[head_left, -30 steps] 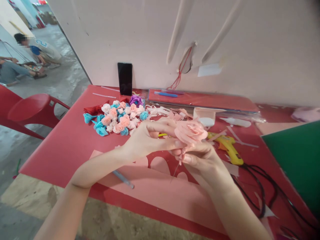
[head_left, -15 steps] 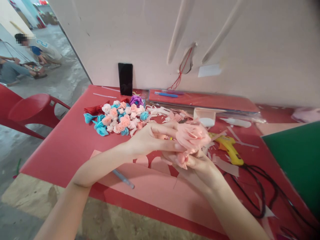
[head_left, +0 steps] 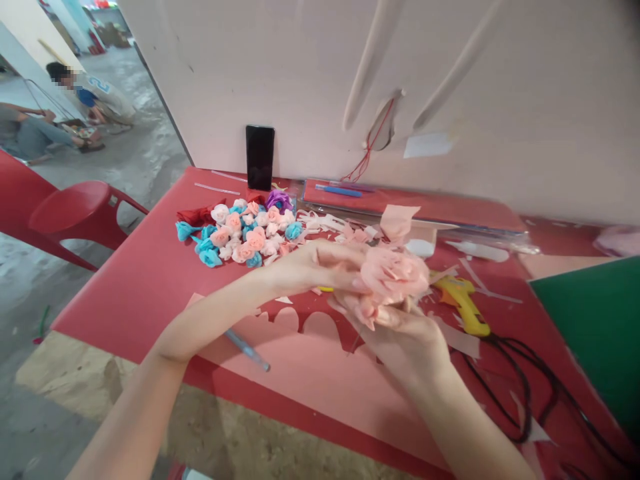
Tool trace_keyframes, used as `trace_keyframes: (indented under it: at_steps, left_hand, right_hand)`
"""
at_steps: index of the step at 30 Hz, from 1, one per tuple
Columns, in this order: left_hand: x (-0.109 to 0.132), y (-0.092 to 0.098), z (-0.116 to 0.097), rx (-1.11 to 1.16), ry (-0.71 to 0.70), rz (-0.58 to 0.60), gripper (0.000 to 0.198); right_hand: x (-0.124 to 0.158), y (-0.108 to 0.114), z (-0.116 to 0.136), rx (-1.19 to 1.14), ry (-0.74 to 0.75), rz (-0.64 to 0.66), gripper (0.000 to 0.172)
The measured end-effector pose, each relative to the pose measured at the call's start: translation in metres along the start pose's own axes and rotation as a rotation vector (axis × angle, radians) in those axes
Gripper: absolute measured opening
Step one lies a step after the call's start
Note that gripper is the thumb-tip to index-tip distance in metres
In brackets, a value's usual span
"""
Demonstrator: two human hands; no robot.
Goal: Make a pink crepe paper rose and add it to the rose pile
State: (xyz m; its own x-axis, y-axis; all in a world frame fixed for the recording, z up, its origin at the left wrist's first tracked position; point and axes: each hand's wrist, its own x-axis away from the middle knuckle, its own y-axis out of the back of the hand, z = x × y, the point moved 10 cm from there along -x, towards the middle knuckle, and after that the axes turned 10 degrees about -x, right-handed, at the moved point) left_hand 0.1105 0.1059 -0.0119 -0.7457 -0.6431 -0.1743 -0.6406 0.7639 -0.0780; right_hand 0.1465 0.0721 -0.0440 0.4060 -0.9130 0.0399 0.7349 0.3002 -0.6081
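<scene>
A large pink paper rose (head_left: 395, 275) is held between my two hands, over the right half of the red table (head_left: 120, 293). My left hand (head_left: 320, 267) has its fingers closed on the rose's left side. From below and the right, my right hand (head_left: 405, 333) grips its base, where a smaller pink bud (head_left: 369, 313) pokes out. A pink sheet with a scalloped edge (head_left: 310, 373) lies beneath my hands, with a pen (head_left: 249, 349) on its left part. Many small pink, white and blue paper flowers (head_left: 243, 233) are heaped to the left.
A yellow glue gun (head_left: 465, 307) with black cable (head_left: 523, 380) lies at the right, near a green sheet (head_left: 595, 320). A phone (head_left: 260, 158) leans on the wall. Behind are a blue pen (head_left: 340, 191) and a white tube (head_left: 480, 251). Two people sit far left beyond a red chair (head_left: 75, 213).
The scene has shifted slightly right in view. The big rose has turned a little in my hands, and a loose pink petal piece now shows above it.
</scene>
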Motion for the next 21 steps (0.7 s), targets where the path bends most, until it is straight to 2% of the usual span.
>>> trace_keyframes:
  at_steps: [3,5,8,9,11,16,18,21]
  left_hand:
    - [0.004,0.025,-0.012,-0.271,-0.004,-0.148,0.016]
    - [0.016,0.035,-0.020,-0.529,0.021,-0.181,0.024]
    - [0.048,0.045,-0.015,-0.914,0.081,-0.142,0.029]
    - [0.061,0.050,-0.010,-1.050,0.096,-0.141,0.026]
    - [0.087,0.054,0.009,-1.293,0.107,-0.050,0.025]
    - [0.140,0.084,0.059,-1.433,0.216,-0.047,0.029]
    - [0.151,0.091,0.069,-1.462,0.253,-0.072,0.028]
    - [0.159,0.092,0.077,-1.467,0.266,-0.067,0.024]
  right_hand:
    - [-0.001,0.003,0.006,0.009,0.028,-0.036,0.016]
    - [-0.002,0.003,0.008,0.012,0.033,-0.044,0.016]
    - [-0.002,0.003,0.008,0.011,0.026,-0.044,0.013]
    - [-0.002,0.003,0.007,0.008,0.019,-0.035,0.010]
    - [-0.004,0.001,0.003,0.004,-0.005,0.002,0.008]
    - [-0.010,0.001,-0.008,0.003,-0.048,0.062,0.009]
    - [-0.012,0.003,-0.011,0.007,-0.056,0.051,0.008]
    - [-0.012,0.004,-0.014,0.014,-0.069,0.030,0.009]
